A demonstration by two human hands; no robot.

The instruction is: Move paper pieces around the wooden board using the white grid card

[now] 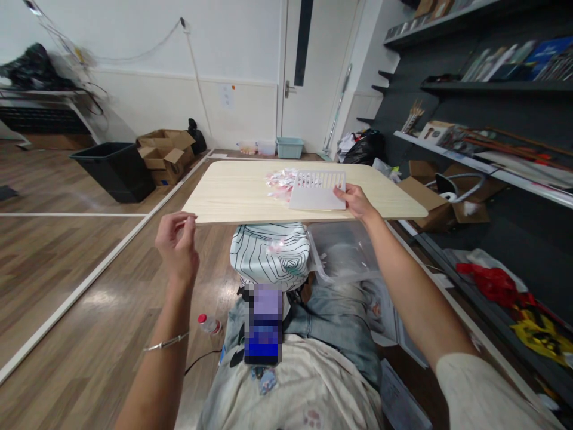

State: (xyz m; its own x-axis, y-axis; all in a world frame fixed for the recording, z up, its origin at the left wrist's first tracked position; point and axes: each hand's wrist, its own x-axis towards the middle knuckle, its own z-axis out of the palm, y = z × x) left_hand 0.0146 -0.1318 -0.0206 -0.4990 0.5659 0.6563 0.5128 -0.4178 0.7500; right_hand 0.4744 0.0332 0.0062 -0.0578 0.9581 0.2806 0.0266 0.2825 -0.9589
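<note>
A light wooden tabletop (242, 194) stands in front of me. On it lies a white slotted plastic tray (319, 190), and a heap of small pink and white pieces (280, 181) lies against its left side. My right hand (356, 202) grips the tray's near right corner. My left hand (178, 242) hovers just off the table's near left edge, fingers curled with thumb and fingertips pinched; nothing I can name shows in them.
Under the table are a patterned bag (271, 254) and a clear plastic bin (342, 251). A small bottle (209, 324) lies on the wood floor. Cardboard boxes (166, 154) and a black crate (115, 169) stand far left. Dark shelves (492, 119) line the right wall.
</note>
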